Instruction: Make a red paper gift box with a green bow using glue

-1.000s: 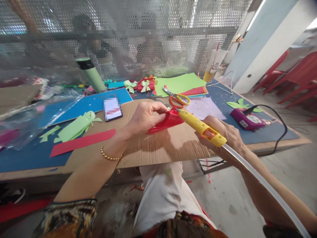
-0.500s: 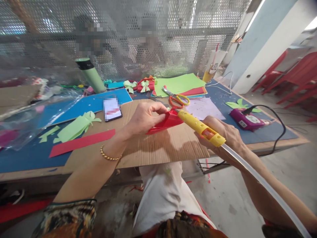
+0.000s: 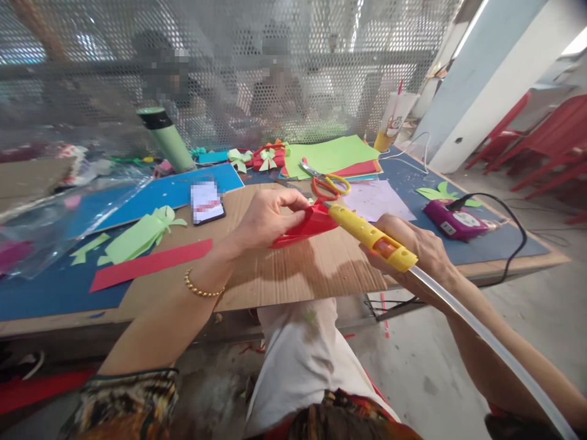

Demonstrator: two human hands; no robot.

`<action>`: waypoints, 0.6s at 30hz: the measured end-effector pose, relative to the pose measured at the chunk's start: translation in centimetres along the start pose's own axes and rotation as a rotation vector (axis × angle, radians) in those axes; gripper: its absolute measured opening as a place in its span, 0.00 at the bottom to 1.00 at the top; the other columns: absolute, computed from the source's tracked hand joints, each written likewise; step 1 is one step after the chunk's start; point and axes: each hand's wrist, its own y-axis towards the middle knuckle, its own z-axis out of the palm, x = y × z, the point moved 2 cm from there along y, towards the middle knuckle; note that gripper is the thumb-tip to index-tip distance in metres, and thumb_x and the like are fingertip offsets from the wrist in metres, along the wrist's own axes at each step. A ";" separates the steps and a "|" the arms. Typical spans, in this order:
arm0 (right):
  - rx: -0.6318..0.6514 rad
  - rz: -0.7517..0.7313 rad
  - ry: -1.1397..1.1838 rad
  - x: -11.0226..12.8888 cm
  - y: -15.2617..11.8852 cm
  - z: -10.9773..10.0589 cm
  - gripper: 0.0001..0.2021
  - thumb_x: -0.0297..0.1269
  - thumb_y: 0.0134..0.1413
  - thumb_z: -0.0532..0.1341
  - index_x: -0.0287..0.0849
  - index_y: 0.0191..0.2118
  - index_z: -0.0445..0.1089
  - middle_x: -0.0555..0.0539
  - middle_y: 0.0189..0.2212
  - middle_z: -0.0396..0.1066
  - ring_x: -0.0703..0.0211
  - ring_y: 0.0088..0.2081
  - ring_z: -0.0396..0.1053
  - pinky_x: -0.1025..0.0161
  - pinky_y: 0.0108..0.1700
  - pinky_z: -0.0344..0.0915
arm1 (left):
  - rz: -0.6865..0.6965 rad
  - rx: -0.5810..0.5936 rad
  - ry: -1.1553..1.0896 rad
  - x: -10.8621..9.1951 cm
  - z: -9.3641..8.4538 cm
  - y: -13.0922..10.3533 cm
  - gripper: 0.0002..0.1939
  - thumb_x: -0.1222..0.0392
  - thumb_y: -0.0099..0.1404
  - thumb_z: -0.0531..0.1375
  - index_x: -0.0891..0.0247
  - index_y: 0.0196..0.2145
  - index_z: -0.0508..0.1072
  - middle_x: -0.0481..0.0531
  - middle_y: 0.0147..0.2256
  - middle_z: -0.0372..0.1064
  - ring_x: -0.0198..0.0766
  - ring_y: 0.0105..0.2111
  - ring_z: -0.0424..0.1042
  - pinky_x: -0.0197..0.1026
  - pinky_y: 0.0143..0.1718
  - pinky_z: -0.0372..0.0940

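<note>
Between the thumb and fingers of my left hand is a folded piece of red paper, held above a sheet of brown cardboard. My right hand is closed around a yellow hot glue gun, its handle hidden by the hand. A long clear glue stick runs out of the gun's back end. The gun's nozzle points left and meets the right edge of the red paper; any glue there is too small to see. Just behind the paper lie scissors with orange and yellow handles.
Left of the cardboard are a red paper strip, green paper cutouts and a phone. Farther back stand a green bottle and a drink cup. Green sheets lie at the back, a purple power socket at right.
Almost nothing differs. Both hands, the red paper and the glue gun keep their places, and the view has shifted very slightly.
</note>
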 end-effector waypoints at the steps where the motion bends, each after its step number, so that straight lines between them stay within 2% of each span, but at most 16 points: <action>1: -0.016 0.000 -0.012 -0.1 -0.1 0.0 0.08 0.40 0.63 0.58 0.51 0.35 0.57 0.54 0.24 0.63 0.60 0.20 0.60 0.64 0.23 0.51 | 0.005 -0.001 -0.002 0.0 0.0 0.0 0.09 0.53 0.66 0.69 0.61 0.34 0.85 0.54 0.35 0.85 0.41 0.36 0.82 0.39 0.39 0.75; 6: -0.014 0.012 -0.004 0.0 0.0 -0.1 0.08 0.40 0.63 0.57 0.51 0.35 0.56 0.53 0.24 0.64 0.58 0.20 0.60 0.63 0.23 0.51 | -0.003 0.000 -0.005 0.1 0.1 0.0 0.10 0.51 0.66 0.69 0.60 0.34 0.84 0.54 0.35 0.85 0.41 0.36 0.82 0.39 0.39 0.75; 13: 0.006 -0.056 0.001 0.2 0.2 0.0 0.09 0.36 0.62 0.59 0.51 0.35 0.56 0.56 0.24 0.61 0.62 0.20 0.55 0.65 0.23 0.50 | 0.013 0.000 -0.003 0.1 0.0 0.0 0.08 0.54 0.66 0.68 0.60 0.35 0.85 0.53 0.35 0.85 0.41 0.36 0.82 0.39 0.39 0.75; 15: -0.048 -0.095 -0.028 -0.3 -0.4 0.1 0.07 0.36 0.64 0.59 0.50 0.36 0.58 0.56 0.25 0.63 0.62 0.20 0.57 0.65 0.24 0.51 | 0.004 0.004 0.001 0.1 0.0 0.0 0.09 0.52 0.65 0.69 0.60 0.35 0.85 0.54 0.35 0.86 0.42 0.37 0.83 0.40 0.40 0.76; 18: -0.201 -0.172 -0.103 -1.7 -1.5 0.1 0.05 0.36 0.67 0.59 0.50 0.38 0.62 0.54 0.27 0.66 0.61 0.22 0.60 0.64 0.25 0.53 | -0.010 -0.003 -0.001 0.2 0.0 0.0 0.10 0.51 0.65 0.69 0.61 0.35 0.85 0.54 0.36 0.86 0.42 0.37 0.83 0.40 0.39 0.75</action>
